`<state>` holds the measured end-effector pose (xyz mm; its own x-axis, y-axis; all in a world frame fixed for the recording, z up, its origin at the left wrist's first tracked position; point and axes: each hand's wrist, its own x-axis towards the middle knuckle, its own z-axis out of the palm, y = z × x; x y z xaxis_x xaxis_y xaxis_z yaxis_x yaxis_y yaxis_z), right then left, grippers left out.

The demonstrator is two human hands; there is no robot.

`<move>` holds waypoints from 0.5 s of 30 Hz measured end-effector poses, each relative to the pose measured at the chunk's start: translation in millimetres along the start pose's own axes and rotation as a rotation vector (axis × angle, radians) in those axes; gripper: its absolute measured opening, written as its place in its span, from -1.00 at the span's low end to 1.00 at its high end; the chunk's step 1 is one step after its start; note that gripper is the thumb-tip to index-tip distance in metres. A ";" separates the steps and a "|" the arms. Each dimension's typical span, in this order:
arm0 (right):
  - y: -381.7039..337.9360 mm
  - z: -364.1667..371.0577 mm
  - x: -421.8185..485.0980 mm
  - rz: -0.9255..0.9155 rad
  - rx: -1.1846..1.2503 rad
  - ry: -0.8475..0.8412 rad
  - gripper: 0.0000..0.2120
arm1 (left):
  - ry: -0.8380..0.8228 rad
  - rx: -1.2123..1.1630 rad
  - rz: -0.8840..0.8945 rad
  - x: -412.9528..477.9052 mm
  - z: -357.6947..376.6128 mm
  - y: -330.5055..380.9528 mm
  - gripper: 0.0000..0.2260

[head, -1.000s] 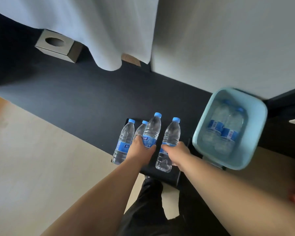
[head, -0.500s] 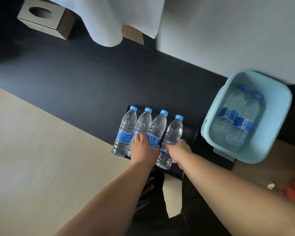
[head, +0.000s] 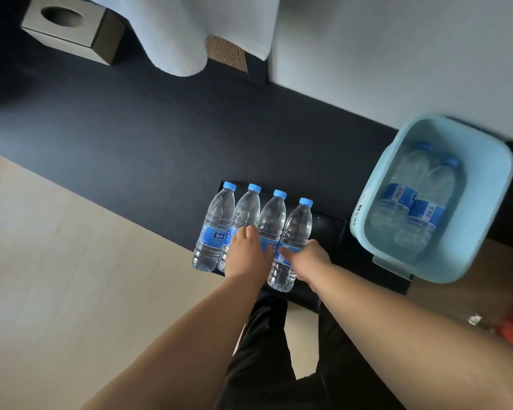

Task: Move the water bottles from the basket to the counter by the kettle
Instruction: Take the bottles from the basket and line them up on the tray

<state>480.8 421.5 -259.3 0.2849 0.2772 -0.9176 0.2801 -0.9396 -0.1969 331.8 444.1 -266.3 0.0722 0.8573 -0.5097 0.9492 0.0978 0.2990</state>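
Under both hands, the four bottles [head: 293, 229] now stand aligned; left hand [head: 249, 253] covers the third bottle's label [head: 265, 247], right hand [head: 311, 258] wraps the fourth, fingers hidden.

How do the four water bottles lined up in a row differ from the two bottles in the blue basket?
The four bottles in the row stand upright, side by side on the black tray; the two basket bottles lie inside the blue basket. The left hand and right hand touch row bottles; nothing touches the basket pair. All share blue caps, blue labels and clear bodies.

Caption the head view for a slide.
Both hands steady four upright bottles on a black tray; two remain in the blue basket.
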 end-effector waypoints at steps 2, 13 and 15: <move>-2.3 -5.8 -5.1 -0.028 -0.046 -0.034 -0.53 | -0.028 0.003 0.001 0.1 -4.7 0.1 -0.67; -19.0 -79.0 -45.9 -0.222 -0.219 -0.065 -0.60 | -0.082 0.165 -0.046 1.6 -82.5 28.8 -0.61; -22.4 -96.6 -54.7 -0.272 -0.253 -0.017 -0.61 | -0.085 0.166 -0.006 3.2 -99.6 44.5 -0.64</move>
<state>547.5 446.8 -171.3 0.1545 0.5046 -0.8494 0.5622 -0.7519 -0.3444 343.8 501.6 -174.3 0.0849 0.8104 -0.5797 0.9868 0.0122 0.1616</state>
